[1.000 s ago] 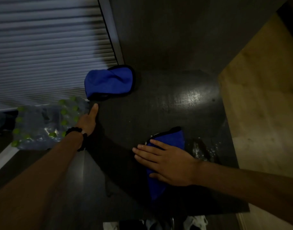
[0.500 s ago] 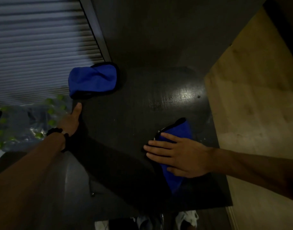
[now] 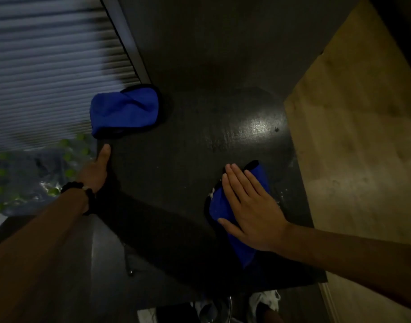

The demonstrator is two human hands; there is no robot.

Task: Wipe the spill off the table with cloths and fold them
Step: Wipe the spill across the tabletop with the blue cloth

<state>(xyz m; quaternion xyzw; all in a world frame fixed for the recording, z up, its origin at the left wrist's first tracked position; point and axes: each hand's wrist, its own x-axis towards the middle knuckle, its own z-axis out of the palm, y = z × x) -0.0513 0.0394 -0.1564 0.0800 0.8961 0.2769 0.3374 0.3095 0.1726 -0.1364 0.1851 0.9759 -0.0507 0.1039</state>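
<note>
My right hand (image 3: 251, 210) lies flat, fingers straight, on the crumpled blue black-edged cloth (image 3: 225, 213) at lower right of the dark table (image 3: 188, 159), hiding its middle, while my left hand (image 3: 95, 171) grips the table's left edge, only the thumb visible, below a second blue cloth (image 3: 125, 110).

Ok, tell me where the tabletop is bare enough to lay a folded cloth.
Bare: the dark table between the left hand, the far blue cloth and the right hand, plus the shiny patch beyond it. Crowded: the right edge, where the right hand presses the near cloth beside wet streaks.
</note>
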